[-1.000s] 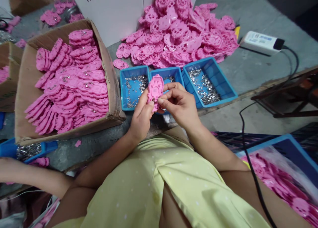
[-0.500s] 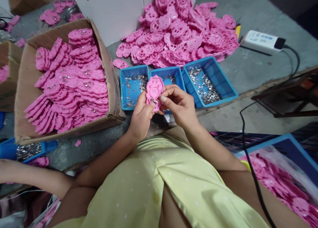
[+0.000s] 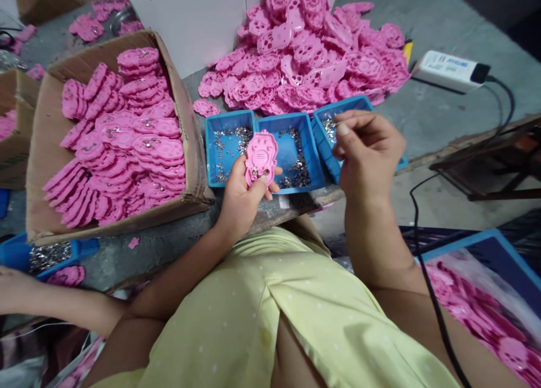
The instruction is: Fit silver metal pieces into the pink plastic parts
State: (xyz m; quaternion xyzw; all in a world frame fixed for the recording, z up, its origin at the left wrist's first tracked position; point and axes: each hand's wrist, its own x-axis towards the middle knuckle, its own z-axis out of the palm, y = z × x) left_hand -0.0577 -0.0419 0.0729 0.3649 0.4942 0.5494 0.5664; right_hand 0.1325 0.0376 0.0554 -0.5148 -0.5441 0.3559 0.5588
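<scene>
My left hand (image 3: 243, 194) grips a pink plastic casing (image 3: 261, 154) by its lower end, the thumb pressed on it beside small metal pieces. Over the right blue bin (image 3: 323, 148), my right hand (image 3: 372, 148) is raised with thumb and forefinger pinched together; whether a small part sits between them I cannot make out. Shiny small metal parts (image 3: 329, 128) show in that bin, partly hidden by the hand. The middle blue bin (image 3: 315, 174) and the left blue bin (image 3: 210, 171) hold similar metal parts and stand just beyond the casing.
A cardboard box (image 3: 46, 208) at left holds stacked pink casings. Behind the bins rises a heap of pink casings (image 3: 304, 56) against a white carton (image 3: 190, 27). A white device (image 3: 450, 70) with a black cable lies at right. Another person's arm (image 3: 59, 298) reaches in at lower left.
My right hand has left the casing and moved right, over the right bin. The middle bin's contents are now uncovered. My left hand still holds the casing in nearly the same place.
</scene>
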